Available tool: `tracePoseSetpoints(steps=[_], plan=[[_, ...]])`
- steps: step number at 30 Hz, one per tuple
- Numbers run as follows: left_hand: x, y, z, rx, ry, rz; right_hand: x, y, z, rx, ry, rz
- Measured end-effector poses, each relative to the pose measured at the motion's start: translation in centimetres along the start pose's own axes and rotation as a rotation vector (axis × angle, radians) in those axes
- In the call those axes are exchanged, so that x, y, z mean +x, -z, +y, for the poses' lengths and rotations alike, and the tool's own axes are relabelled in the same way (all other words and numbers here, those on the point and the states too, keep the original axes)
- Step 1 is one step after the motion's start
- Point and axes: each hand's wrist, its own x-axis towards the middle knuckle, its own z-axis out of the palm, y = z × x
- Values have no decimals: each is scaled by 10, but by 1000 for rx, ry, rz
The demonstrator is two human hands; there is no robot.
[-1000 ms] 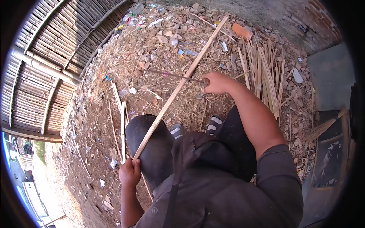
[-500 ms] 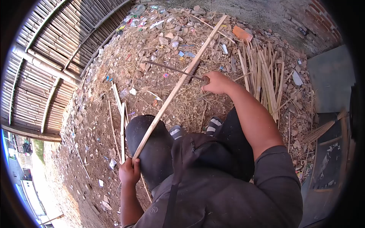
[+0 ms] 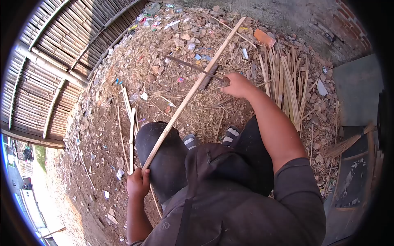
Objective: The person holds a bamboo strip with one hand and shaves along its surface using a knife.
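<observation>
Slantwise over the left knee (image 3: 158, 135) and a dark ridged block (image 3: 204, 85) on the rubble-strewn ground (image 3: 102, 135) runs the long bamboo strip (image 3: 183, 103), its near end pinched between thumb and curled fingers of the left hand (image 3: 138, 184), its far end pointing towards the ground's wall-side edge. Closed round the handle of a narrow blade (image 3: 184, 64), the right hand (image 3: 239, 86) holds it across the strip just by the block, where the firm backing should help; a low, even angle and light pressure would probably suit such slender stock, with the left fingers well clear. Beyond the right hand, towards that same edge, lie a loose bundle of split strips (image 3: 283, 78) and an orange brick (image 3: 264, 37).
</observation>
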Motion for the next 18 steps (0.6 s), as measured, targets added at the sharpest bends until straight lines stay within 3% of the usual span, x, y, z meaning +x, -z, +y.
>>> tracePoseSetpoints(steps=[1, 4, 7, 10, 11, 14, 18], plan=[[-1, 0, 0, 12, 4, 0, 0, -1, 4, -4, 26, 85], [1, 3, 0, 40, 9, -17, -5, -7, -10, -77, -6, -11], [1, 4, 0, 21, -4, -47, -31, -7, -44, -212, 155, -106], [8, 0, -7, -58, -35, -74, -25, 0, -37, -195, 275, -259], [8, -2, -11, -87, -43, -82, -15, -4, -15, 54, 210, -341], [8, -3, -7, -85, 4, -89, -4, 7, -6, -3, 64, -254], [7, 6, 0, -63, 2, -81, -21, -4, -29, -72, 105, -158]])
